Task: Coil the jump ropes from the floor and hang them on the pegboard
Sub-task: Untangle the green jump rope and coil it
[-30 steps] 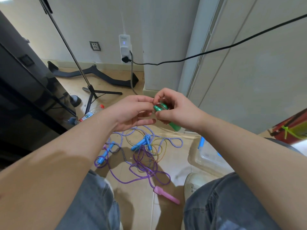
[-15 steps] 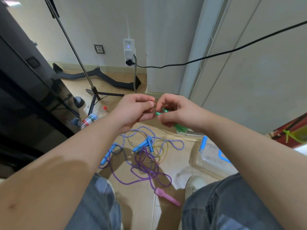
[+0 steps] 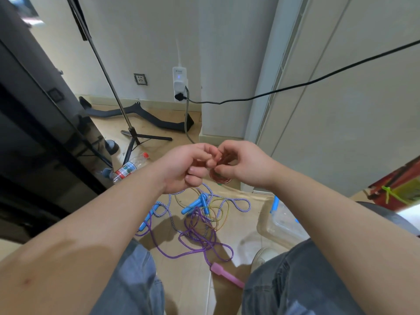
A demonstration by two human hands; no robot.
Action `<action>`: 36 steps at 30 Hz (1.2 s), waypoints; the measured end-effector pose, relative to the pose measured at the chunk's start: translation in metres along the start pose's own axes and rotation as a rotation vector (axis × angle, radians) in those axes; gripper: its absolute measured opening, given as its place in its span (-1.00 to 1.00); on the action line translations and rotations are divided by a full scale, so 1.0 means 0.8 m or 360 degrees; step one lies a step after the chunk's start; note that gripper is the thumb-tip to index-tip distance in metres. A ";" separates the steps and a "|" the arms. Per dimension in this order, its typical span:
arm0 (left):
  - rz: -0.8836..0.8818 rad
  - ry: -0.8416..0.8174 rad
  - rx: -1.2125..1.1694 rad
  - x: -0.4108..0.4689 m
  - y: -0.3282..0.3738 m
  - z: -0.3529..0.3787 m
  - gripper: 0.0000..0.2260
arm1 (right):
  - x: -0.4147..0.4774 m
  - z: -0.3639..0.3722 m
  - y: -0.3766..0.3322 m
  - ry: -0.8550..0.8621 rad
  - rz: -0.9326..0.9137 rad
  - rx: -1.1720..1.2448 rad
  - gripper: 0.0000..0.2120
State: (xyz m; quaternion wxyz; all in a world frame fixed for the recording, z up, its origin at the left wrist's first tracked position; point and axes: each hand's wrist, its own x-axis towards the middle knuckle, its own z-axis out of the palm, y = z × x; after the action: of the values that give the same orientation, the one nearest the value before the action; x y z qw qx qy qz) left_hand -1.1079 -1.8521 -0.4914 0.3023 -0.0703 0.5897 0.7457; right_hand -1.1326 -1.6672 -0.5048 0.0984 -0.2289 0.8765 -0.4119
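Both hands are raised together above the floor. My right hand (image 3: pixel 244 165) grips a small coil of reddish rope (image 3: pixel 220 176); a sliver of its green handle (image 3: pixel 219 184) shows under the coil. My left hand (image 3: pixel 187 165) has its fingers curled and pinches at the same coil from the left. Below lies a tangle on the floor: a purple rope (image 3: pixel 195 237) with a pink handle (image 3: pixel 226 275), a blue-and-white braided rope (image 3: pixel 238 208) with blue handles (image 3: pixel 196 203), and a thin yellowish rope (image 3: pixel 219 212).
A clear plastic box (image 3: pixel 280 226) sits on the floor at right. A tripod stand (image 3: pixel 134 137) and a plastic bottle (image 3: pixel 128 168) are at left, beside a dark cabinet (image 3: pixel 34 133). A black cable (image 3: pixel 295 86) runs from a wall plug. My knees frame the bottom.
The green handles, plainly visible a second ago, are now almost hidden in my right hand, and a reddish coil shows below the fingers. The camera has tilted so the hands sit lower.
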 end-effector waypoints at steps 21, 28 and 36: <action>0.0338 0.0610 0.0353 -0.011 0.001 0.021 -0.76 | 0.001 0.042 -0.008 0.0001 -0.0177 -0.1224 -0.80; 0.0320 0.0597 0.0463 -0.019 -0.001 0.035 -0.79 | 0.006 0.020 0.010 -0.0069 -0.0005 -0.1505 -0.82; 0.0282 0.0595 0.0641 -0.009 0.003 0.011 -0.90 | 0.017 0.022 0.019 -0.0119 -0.0150 -0.1336 -0.84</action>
State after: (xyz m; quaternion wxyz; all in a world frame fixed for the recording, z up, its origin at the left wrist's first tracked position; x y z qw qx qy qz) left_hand -1.1009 -1.8467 -0.4832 0.1299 -0.0932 0.7753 0.6111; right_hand -1.1432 -1.6776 -0.5274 0.0095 -0.3038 0.9526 -0.0148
